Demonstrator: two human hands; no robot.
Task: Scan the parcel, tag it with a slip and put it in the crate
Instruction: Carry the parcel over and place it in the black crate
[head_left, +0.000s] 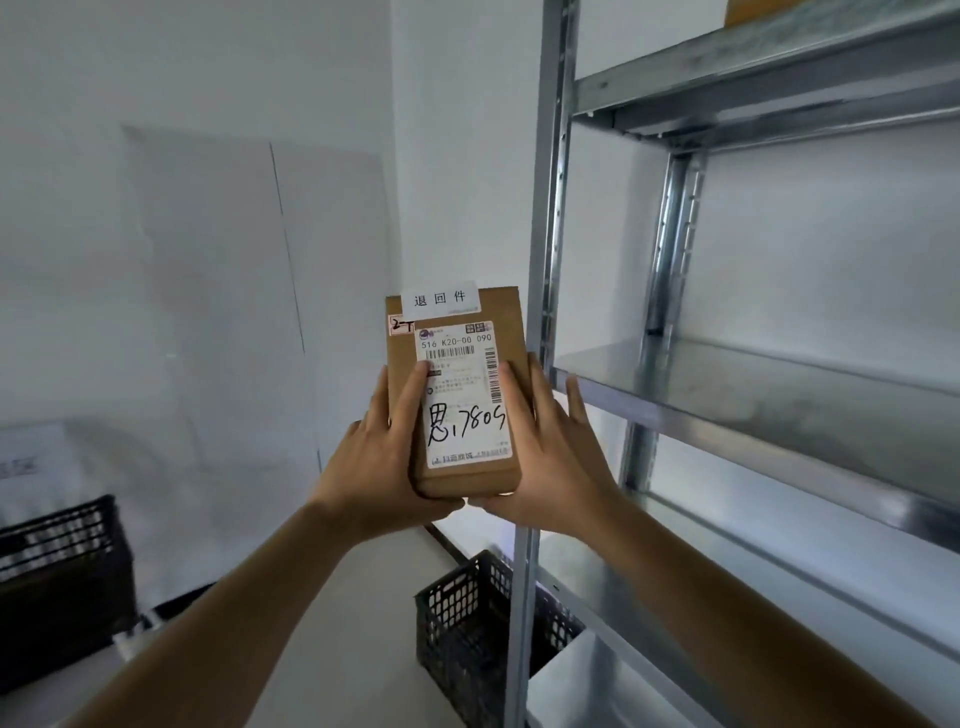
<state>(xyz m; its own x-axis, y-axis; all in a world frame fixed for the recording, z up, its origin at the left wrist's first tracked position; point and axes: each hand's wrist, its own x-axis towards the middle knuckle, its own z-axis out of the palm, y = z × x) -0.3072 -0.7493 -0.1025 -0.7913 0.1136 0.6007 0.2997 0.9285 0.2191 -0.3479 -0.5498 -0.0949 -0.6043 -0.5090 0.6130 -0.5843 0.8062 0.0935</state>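
A small brown cardboard parcel (506, 322) is held up in front of me, label side facing me. Its white shipping label (462, 395) carries barcodes and handwritten black marks. A white slip (440, 299) with printed characters sticks to the parcel's top edge. My left hand (379, 457) grips the parcel's left side, thumb lying on the label. My right hand (550, 452) grips the right side and underside. A black plastic crate (467, 623) stands on the floor below, beside the shelf post.
A metal shelving rack (727, 395) fills the right side, its upright post (550, 260) close to the parcel. A second black crate (62, 582) stands at the lower left. White walls lie behind.
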